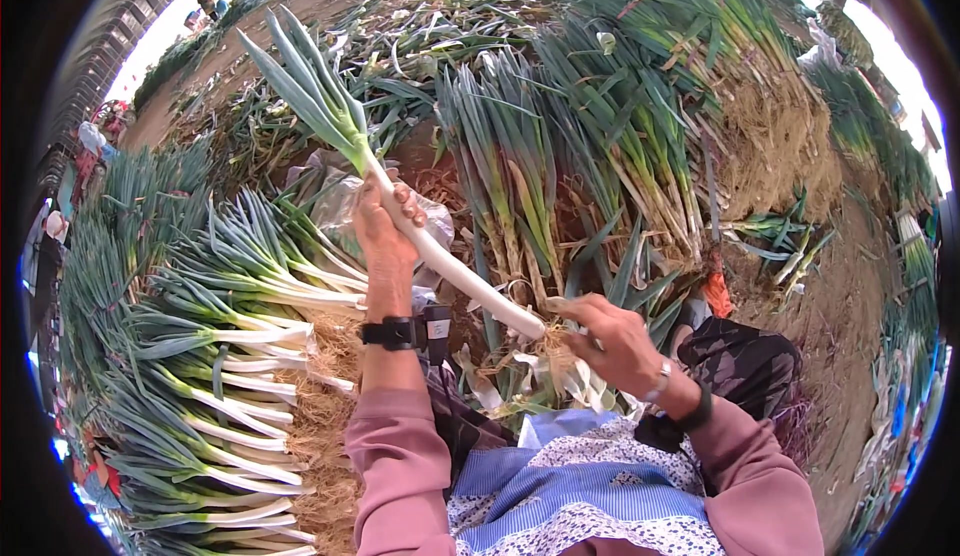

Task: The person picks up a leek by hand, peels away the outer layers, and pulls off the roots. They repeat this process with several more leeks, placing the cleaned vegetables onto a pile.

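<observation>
My left hand (385,218) is wrapped round the shaft of a long leek (465,278). The leek slants across in front of me, its green leaves up at the far left and its white root end down at the right. My right hand (617,348) is beside the root end, next to the short brown roots, with its fingers and thumb apart. To the left lies a row of leeks (235,401) with clean white shafts, their roots turned toward me. Bundles of leeks (505,166) with dull, brownish lower stems stand ahead of my hands.
Stripped leaves (430,31) are heaped on the ground at the back. A crumpled plastic bag (335,201) lies behind my left forearm. At the right stands an upright blade-like tool with an orange-wrapped handle (716,294). A large rooty bundle (770,126) leans at the far right.
</observation>
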A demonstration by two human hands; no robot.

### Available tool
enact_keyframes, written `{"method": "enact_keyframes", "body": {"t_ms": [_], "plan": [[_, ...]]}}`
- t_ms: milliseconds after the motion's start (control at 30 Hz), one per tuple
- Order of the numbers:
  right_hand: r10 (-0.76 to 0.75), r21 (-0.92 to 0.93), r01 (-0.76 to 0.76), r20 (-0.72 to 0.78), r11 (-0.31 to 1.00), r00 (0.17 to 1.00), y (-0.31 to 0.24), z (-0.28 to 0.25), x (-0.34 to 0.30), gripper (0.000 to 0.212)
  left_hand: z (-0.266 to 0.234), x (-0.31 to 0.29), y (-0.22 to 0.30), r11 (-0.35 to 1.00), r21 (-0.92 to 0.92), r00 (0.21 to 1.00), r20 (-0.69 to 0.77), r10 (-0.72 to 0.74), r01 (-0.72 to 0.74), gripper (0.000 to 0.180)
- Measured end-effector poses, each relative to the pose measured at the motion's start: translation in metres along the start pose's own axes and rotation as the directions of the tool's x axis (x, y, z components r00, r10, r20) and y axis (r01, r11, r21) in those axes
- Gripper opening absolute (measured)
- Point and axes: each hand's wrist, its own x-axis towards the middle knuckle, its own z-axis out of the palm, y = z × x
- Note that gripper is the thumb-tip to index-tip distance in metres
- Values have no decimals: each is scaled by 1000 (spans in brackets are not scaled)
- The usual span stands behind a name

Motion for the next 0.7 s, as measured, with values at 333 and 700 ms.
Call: {"method": "enact_keyframes", "body": {"t_ms": [333,700], "plan": [[-44,-350,2,-113,937,993,8,94,69,7,20,-10,-11,984,38,975,-127,180,-176,26],[24,-182,-62,-205,981,979,-1,90,80,9,24,-18,-12,990,-31,980,-149,132,-138,23]]}}
